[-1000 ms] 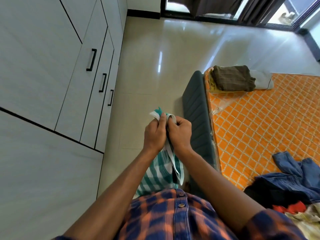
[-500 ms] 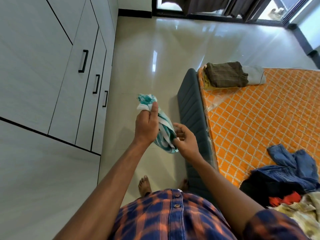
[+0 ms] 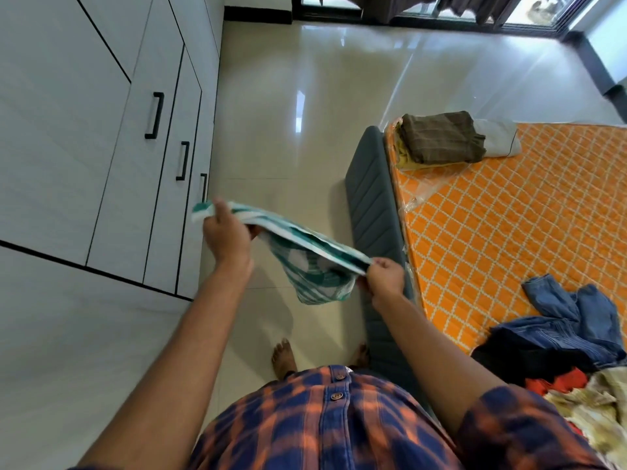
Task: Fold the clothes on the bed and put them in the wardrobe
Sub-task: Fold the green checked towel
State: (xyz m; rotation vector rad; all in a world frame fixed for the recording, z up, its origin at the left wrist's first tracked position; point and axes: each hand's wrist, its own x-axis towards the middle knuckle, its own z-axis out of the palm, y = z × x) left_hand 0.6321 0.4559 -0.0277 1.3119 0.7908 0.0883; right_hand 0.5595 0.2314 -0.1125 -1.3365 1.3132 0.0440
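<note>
A green and white checked cloth is stretched in the air between my two hands, over the floor. My left hand grips its left end, close to the wardrobe. My right hand pinches its right end beside the bed's grey edge. The middle of the cloth sags below the taut top edge. The white wardrobe stands on the left with its doors shut. A heap of unfolded clothes, with blue denim on top, lies on the orange bed at the lower right.
A folded brown garment sits on a small stack at the bed's far corner, next to a white pillow. The grey padded bed frame runs along the floor. Glossy tiled floor stretches toward the windows. My bare feet stand by the frame.
My hands were together on the bunched cloth. They have moved apart, the left toward the wardrobe and the right toward the bed, and the cloth is now spread out between them.
</note>
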